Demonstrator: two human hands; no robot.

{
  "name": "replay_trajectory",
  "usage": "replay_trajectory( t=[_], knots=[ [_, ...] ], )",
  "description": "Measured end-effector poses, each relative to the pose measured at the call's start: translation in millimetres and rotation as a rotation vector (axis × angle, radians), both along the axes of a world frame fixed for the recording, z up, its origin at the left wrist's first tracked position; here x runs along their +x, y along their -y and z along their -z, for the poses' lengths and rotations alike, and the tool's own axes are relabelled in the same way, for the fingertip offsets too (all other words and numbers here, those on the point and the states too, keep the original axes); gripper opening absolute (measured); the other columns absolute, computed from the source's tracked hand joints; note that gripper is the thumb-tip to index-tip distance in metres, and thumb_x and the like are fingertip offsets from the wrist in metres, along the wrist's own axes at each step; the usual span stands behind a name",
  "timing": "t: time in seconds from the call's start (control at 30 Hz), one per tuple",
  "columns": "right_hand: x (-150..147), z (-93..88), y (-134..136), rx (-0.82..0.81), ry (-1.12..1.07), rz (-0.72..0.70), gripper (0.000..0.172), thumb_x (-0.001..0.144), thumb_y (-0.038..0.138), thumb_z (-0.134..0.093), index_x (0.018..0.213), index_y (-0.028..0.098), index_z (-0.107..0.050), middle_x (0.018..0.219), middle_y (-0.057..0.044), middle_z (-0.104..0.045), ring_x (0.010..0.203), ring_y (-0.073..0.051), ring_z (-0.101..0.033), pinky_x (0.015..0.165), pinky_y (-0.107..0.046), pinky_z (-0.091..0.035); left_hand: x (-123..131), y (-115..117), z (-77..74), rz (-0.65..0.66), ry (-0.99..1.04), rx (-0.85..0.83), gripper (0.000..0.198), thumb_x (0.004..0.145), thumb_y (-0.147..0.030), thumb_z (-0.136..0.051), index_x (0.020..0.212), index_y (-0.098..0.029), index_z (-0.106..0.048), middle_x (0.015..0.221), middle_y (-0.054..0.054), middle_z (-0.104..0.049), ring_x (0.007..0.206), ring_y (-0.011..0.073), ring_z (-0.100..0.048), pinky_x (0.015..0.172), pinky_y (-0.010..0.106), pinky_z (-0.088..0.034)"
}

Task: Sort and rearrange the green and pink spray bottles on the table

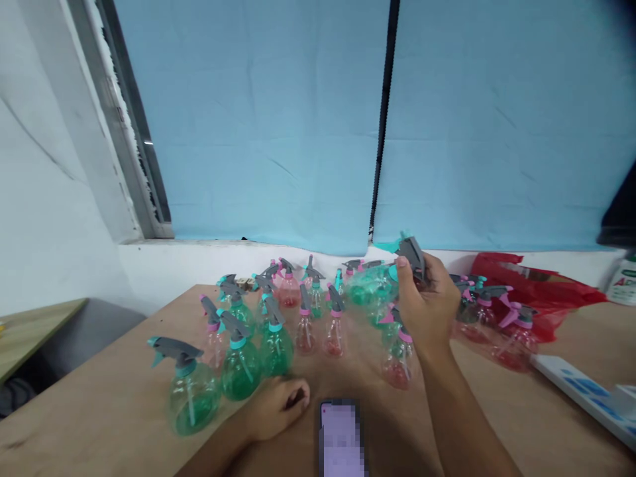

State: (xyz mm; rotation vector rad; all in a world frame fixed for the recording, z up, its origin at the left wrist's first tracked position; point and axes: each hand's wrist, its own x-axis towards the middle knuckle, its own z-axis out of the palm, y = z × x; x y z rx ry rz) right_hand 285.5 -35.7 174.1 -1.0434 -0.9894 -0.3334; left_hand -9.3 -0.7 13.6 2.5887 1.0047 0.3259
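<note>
My right hand [430, 301] is raised over the table, its fingers closed around the grey trigger head of a green spray bottle [370, 285]. That bottle is tipped on its side in the air, its clear green body pointing left and the teal nozzle upward. Loosely curled, my left hand [278, 407] rests on the table with nothing visible in it. Just beyond it stand a green spray bottle [242, 368] and another green spray bottle [277, 344]. A pink spray bottle [397, 361] stands under my right wrist, partly hidden by it.
Several more pink and green spray bottles stand on the wooden table [124, 384]. A phone [342, 437] lies at the front. To the right are a red plastic bag [536, 291], a blue-and-white box [581, 391] and a white bottle [623, 281]. Blue curtains [273, 132] hang behind.
</note>
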Motion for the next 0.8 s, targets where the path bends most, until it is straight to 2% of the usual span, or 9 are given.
replay_trajectory(
  t=[0.07, 0.13, 0.23, 0.33, 0.4, 0.5, 0.63, 0.8],
  knots=[
    [2.6, 5.2, -6.2, -0.014, 0.053, 0.058, 0.037, 0.096, 0.048, -0.060, 0.107, 0.016, -0.073, 0.085, -0.004, -0.069, 0.073, -0.018, -0.060, 0.072, -0.029, -0.045, 0.0, -0.2, 0.3, -0.001, -0.002, 0.002, 0.016, 0.099, -0.033, -0.052, 0.093, -0.024, -0.064, 0.069, -0.005, -0.057, 0.064, 0.0131, -0.054, 0.060, 0.023, -0.033],
    [3.0, 13.8, -16.7, -0.099, 0.144, 0.064, 0.035, 0.097, 0.047, -0.057, 0.106, 0.016, -0.072, 0.086, -0.005, -0.070, 0.076, -0.019, -0.061, 0.075, -0.029, -0.045, 0.0, -0.4, 0.6, -0.001, -0.007, 0.005, 0.017, 0.099, -0.034, -0.052, 0.093, -0.024, -0.064, 0.069, -0.005, -0.057, 0.064, 0.0131, -0.054, 0.060, 0.023, -0.033],
    [-1.4, 30.5, -35.9, -0.355, 0.284, 0.048, 0.031, 0.099, 0.040, -0.053, 0.108, 0.016, -0.070, 0.093, -0.008, -0.071, 0.083, -0.022, -0.063, 0.078, -0.031, -0.044, -0.2, -0.9, 1.6, 0.002, -0.004, 0.013, 0.016, 0.099, -0.033, -0.051, 0.093, -0.024, -0.064, 0.069, -0.005, -0.057, 0.064, 0.0131, -0.054, 0.061, 0.023, -0.034],
    [-10.3, 46.6, -51.9, -0.657, 0.370, 0.087, 0.026, 0.100, 0.029, -0.051, 0.113, 0.014, -0.067, 0.103, -0.012, -0.071, 0.092, -0.025, -0.065, 0.078, -0.032, -0.043, -0.7, -1.2, 2.3, 0.002, 0.001, 0.021, 0.015, 0.099, -0.032, -0.051, 0.094, -0.025, -0.064, 0.070, -0.005, -0.058, 0.065, 0.0132, -0.054, 0.061, 0.023, -0.034],
    [-16.3, 55.2, -59.0, -0.792, 0.398, 0.113, 0.026, 0.100, 0.024, -0.051, 0.119, 0.014, -0.064, 0.108, -0.014, -0.071, 0.094, -0.026, -0.067, 0.076, -0.031, -0.043, -1.0, -1.2, 2.3, 0.007, 0.003, 0.018, 0.014, 0.099, -0.031, -0.052, 0.094, -0.025, -0.064, 0.069, -0.005, -0.058, 0.064, 0.0131, -0.054, 0.061, 0.023, -0.033],
    [-21.2, 64.8, -66.8, -0.889, 0.417, 0.110, 0.030, 0.101, 0.021, -0.049, 0.129, 0.012, -0.058, 0.110, -0.016, -0.071, 0.096, -0.027, -0.069, 0.076, -0.031, -0.043, -1.3, -1.0, 2.1, 0.014, 0.011, 0.014, 0.014, 0.098, -0.030, -0.052, 0.093, -0.025, -0.064, 0.069, -0.005, -0.058, 0.063, 0.0130, -0.054, 0.060, 0.023, -0.032],
    [-20.2, 75.5, -76.5, -0.992, 0.428, 0.103, 0.029, 0.102, 0.020, -0.049, 0.129, 0.012, -0.054, 0.110, -0.017, -0.071, 0.098, -0.028, -0.071, 0.079, -0.032, -0.045, -1.9, -1.1, 2.8, 0.022, 0.023, 0.013, 0.012, 0.097, -0.027, -0.054, 0.095, -0.026, -0.065, 0.068, -0.006, -0.058, 0.063, 0.0128, -0.054, 0.061, 0.023, -0.032],
    [-15.6, 87.0, -86.3, -1.041, 0.444, 0.088, 0.031, 0.103, 0.018, -0.048, 0.133, 0.011, -0.050, 0.112, -0.019, -0.070, 0.102, -0.030, -0.071, 0.082, -0.034, -0.046, -2.2, -2.6, 5.6, 0.027, 0.029, 0.014, 0.011, 0.097, -0.028, -0.055, 0.094, -0.025, -0.065, 0.068, -0.006, -0.057, 0.062, 0.0125, -0.054, 0.059, 0.023, -0.031]
  ],
)
